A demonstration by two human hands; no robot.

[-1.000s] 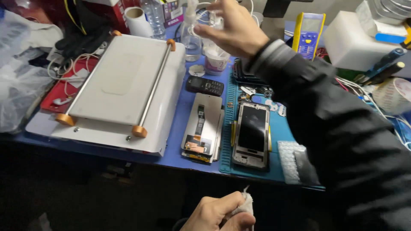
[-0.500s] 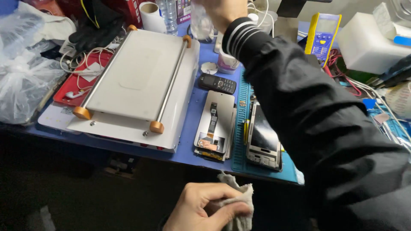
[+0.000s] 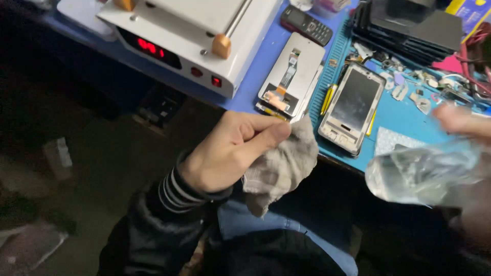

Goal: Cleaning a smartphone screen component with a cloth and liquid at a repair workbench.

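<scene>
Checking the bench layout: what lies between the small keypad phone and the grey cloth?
In the head view, a detached phone screen panel lies face down between the keypad phone and the cloth in the left hand.

You're sitting at a workbench with a blue top, and it's pretty crowded up there: a white machine with a glowing red readout sits at the near edge, with a blue ridged mat beside it to the right. Below the bench edge it gets really dark. You can just make out a grey-brown floor down on the left, with a few dim, blurry shapes lying on it that you can't identify.
</scene>
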